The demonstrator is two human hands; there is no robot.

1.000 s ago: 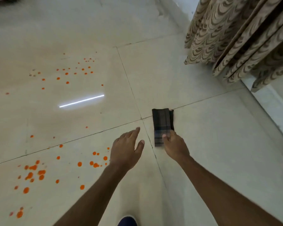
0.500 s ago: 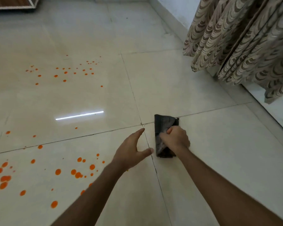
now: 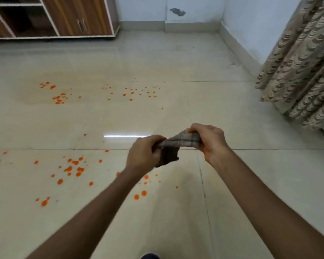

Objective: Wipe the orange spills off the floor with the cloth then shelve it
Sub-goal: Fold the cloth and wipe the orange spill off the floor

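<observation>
A dark checked cloth hangs in the air between both my hands, above the pale tiled floor. My left hand grips its left end and my right hand grips its right end; a fold droops below them. Orange spills dot the floor: one patch of drops lies near me on the left, a second patch sits under my left forearm, and further patches lie farther off. A wooden shelf unit with open compartments stands at the far left wall.
A patterned curtain hangs down to the floor on the right. A white wall with a skirting board runs along the back. A bright strip of reflected light lies on the tiles ahead of my hands.
My right hand has lifted the cloth off the floor and my left hand has taken hold of its other end. The view has tilted up, so the shelf unit and back wall now show.
</observation>
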